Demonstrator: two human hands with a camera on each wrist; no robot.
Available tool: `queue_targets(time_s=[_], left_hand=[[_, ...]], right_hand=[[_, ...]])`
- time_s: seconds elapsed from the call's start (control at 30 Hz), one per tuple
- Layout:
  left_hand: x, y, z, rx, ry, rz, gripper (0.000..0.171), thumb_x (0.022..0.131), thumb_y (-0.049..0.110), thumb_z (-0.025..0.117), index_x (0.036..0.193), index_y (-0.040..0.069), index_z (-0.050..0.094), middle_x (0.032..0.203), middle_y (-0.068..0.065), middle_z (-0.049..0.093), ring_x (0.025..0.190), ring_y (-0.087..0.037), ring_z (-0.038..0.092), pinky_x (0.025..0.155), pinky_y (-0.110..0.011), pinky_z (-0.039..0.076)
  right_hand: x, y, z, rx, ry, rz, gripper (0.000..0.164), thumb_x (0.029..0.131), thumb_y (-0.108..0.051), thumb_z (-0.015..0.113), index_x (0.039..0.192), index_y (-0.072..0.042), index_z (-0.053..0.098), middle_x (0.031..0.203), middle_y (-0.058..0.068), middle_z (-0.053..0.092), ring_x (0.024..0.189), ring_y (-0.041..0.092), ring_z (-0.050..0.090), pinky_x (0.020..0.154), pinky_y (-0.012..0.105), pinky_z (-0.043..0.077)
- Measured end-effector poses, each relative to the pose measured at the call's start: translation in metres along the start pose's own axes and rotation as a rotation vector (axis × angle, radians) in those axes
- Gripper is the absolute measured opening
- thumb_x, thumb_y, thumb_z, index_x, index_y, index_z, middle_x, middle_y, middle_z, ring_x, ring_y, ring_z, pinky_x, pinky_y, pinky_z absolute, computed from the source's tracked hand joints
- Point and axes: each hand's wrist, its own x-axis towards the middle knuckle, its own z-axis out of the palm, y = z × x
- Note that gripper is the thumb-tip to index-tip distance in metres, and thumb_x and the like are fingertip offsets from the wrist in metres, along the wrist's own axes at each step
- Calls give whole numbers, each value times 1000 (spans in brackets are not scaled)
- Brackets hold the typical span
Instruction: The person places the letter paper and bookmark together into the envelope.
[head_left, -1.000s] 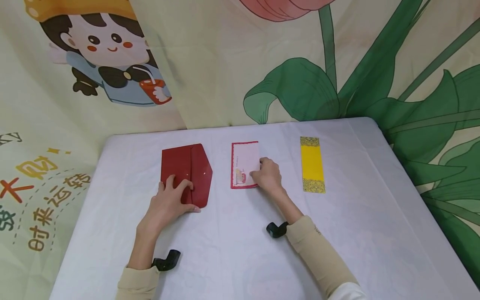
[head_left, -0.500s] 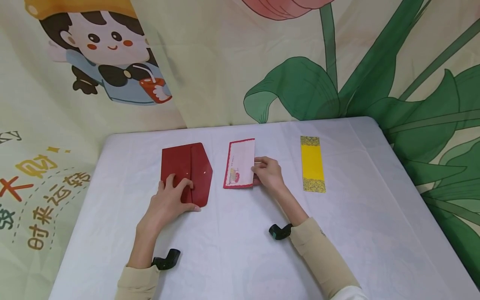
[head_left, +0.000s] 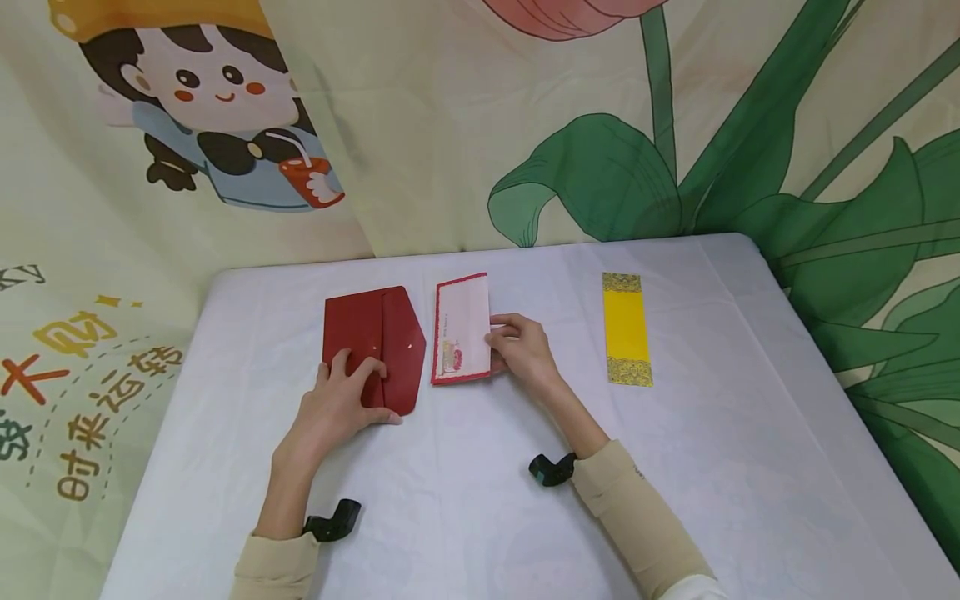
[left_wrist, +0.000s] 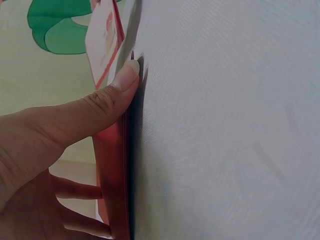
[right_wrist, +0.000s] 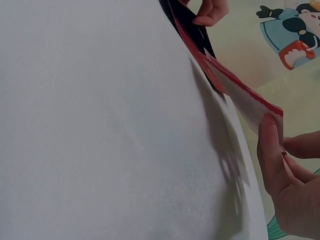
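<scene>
The red envelope (head_left: 352, 312) lies on the table with its pointed flap spread to the right. My left hand (head_left: 341, 400) holds it, bent fingers on top and the thumb along its near edge; the left wrist view shows the thumb (left_wrist: 107, 102) at this edge. My right hand (head_left: 525, 350) pinches the right edge of a pale card (head_left: 465, 321) with a red border, small print and a little picture. In the right wrist view the card (right_wrist: 245, 97) is tilted up off the table, its far end overlapping the tip of the envelope (right_wrist: 202, 57).
A yellow paper strip (head_left: 624, 329) with patterned gold ends lies to the right of my right hand. White cloth covers the table (head_left: 465, 500). Behind the far edge hangs a printed backdrop (head_left: 420, 125). A black camera mount sits at each wrist.
My right hand has lifted the card from the table, tilted it and carried it left, close to the envelope's flap. The left hand and the envelope have stayed put.
</scene>
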Motion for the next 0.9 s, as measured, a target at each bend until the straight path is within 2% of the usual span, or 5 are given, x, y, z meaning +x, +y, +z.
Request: queue_targets(time_s=[0.17, 0.43, 0.9], left_hand=[[0, -2, 2, -11, -3, -4, 70, 76, 46, 90, 130, 19, 54, 155, -33, 27, 138, -61, 28, 91, -78, 45], [0, -3, 2, -28, 5, 5, 69, 76, 47, 90, 129, 19, 54, 156, -34, 26, 138, -60, 28, 90, -79, 44], [0, -5, 1, -20, -11, -14, 73, 76, 47, 89, 133, 20, 52, 156, -33, 26, 140, -59, 27, 93, -80, 42]], right_hand=[[0, -1, 10, -3, -44, -23, 32, 96, -7, 69, 127, -2, 67, 103, 13, 73, 79, 13, 68, 61, 23, 57], [0, -6, 26, 57, -138, -51, 35, 96, -4, 66, 130, 1, 63, 107, 19, 73, 80, 15, 70, 63, 34, 63], [7, -7, 53, 85, -205, -19, 34, 96, -4, 66, 129, 2, 63, 104, 18, 75, 69, 16, 71, 62, 37, 63]])
